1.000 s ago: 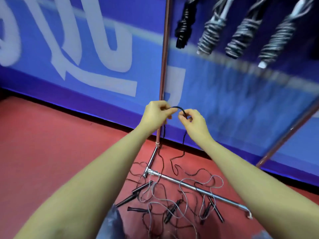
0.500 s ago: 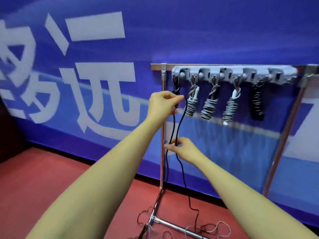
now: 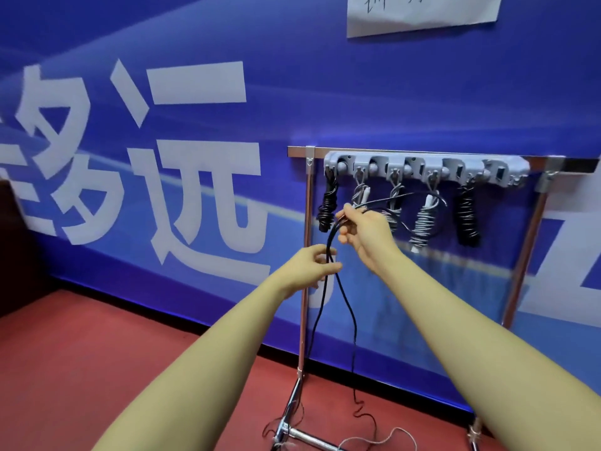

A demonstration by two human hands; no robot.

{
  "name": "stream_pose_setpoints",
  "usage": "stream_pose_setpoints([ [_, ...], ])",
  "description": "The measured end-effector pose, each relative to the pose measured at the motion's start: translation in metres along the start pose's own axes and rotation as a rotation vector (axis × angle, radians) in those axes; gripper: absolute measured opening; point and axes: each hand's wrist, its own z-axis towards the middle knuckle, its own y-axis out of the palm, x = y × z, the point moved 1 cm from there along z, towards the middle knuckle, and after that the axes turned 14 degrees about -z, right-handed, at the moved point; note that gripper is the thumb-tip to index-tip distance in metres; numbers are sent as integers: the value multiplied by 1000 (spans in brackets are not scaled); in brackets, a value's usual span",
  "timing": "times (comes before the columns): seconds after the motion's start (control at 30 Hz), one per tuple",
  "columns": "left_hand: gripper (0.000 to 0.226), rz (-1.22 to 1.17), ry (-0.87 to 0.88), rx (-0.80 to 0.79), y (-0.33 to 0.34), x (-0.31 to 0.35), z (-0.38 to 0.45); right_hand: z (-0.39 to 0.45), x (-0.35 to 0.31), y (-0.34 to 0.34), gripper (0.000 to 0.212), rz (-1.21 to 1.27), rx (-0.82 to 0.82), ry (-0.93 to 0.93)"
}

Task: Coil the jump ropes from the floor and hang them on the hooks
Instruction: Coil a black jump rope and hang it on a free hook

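A black jump rope [image 3: 353, 323] hangs doubled from my hands down to the red floor [image 3: 97, 353]. My right hand [image 3: 364, 232] grips the rope's upper bend in front of the rack, and a loop arcs off to the right. Lower and to the left, my left hand [image 3: 309, 266] pinches both strands. Behind them a grey hook rail [image 3: 422, 167] holds several coiled ropes: a black one [image 3: 327, 206] at the left, grey ones [image 3: 422, 219] in the middle, another black one [image 3: 466, 219] at the right.
The rail sits on a chrome rack [image 3: 305, 288] whose foot bar [image 3: 305, 436] lies on the floor with loose rope ends, including a light rope [image 3: 390, 439], around it. A blue banner wall [image 3: 162, 190] stands right behind. A white paper [image 3: 419, 11] hangs at the top.
The view has tilted up from the floor to the rack. My hands have swapped heights: the right rose to hold the rope's top, the left dropped below it along the strands.
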Motion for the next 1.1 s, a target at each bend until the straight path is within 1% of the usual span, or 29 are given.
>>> stream_pose_setpoints([
  [0.07, 23, -31, 94, 73, 1, 6, 2, 3, -10, -3, 30, 123, 35, 17],
  [0.13, 24, -3, 157, 185, -2, 17, 7, 7, -11, -10, 31, 215, 47, 31],
  [0.17, 24, -2, 179, 233, -4, 24, 8, 6, -8, -14, 32, 201, 33, 39],
  [0.23, 27, -17, 224, 317, -8, 39, 12, 1, 8, -22, 29, 16, -36, 66],
  [0.33, 30, 32, 297, 359, -12, 62, 18, -20, 38, -20, 25, -500, -293, 35],
  [0.37, 31, 62, 314, 364, -12, 69, 20, -26, 46, -16, 22, -582, -353, 19],
  [0.43, 30, 61, 333, 396, -11, 80, 23, -33, 52, -9, 20, -538, -375, 35],
  [0.5, 29, -19, 323, 431, -12, 84, 28, -35, 48, -2, 15, -515, -377, 24],
  [0.57, 28, -124, 292, 443, -13, 85, 31, -35, 45, 3, 17, -647, -381, 10],
  [0.63, 31, -214, 264, 417, -14, 85, 32, -33, 43, 6, 30, -758, -319, -18],
  [0.67, 33, -237, 244, 405, -14, 85, 32, -31, 41, 7, 34, -754, -282, -28],
  [0.73, 34, -258, 193, 404, -17, 79, 29, -25, 36, 6, 38, -636, -210, -29],
  [0.8, 23, -226, 165, 415, -20, 62, 26, -15, 28, 3, 39, -500, -116, -36],
  [0.83, 17, -158, 153, 406, -21, 50, 25, -10, 21, 1, 40, -444, -74, -46],
  [0.87, 12, -76, 130, 356, -22, 38, 22, -5, 16, 0, 41, -388, -46, -55],
  [0.9, 10, -3, 91, 261, -20, 27, 17, 0, 10, -2, 42, -327, -30, -58],
  [0.97, 15, 90, 7, 32, -11, 13, 8, 7, 0, -4, 41, -194, -23, -41],
  [1.0, 17, 92, 2, -45, -6, 9, 5, 8, -3, -5, 40, -125, -21, -26],
  [1.03, 17, 72, 26, -74, -2, 7, 3, 8, -7, -5, 39, -65, -22, -10],
  [1.1, 15, 33, 101, -35, 3, 7, 4, 7, -9, -9, 37, 27, -20, 11],
])
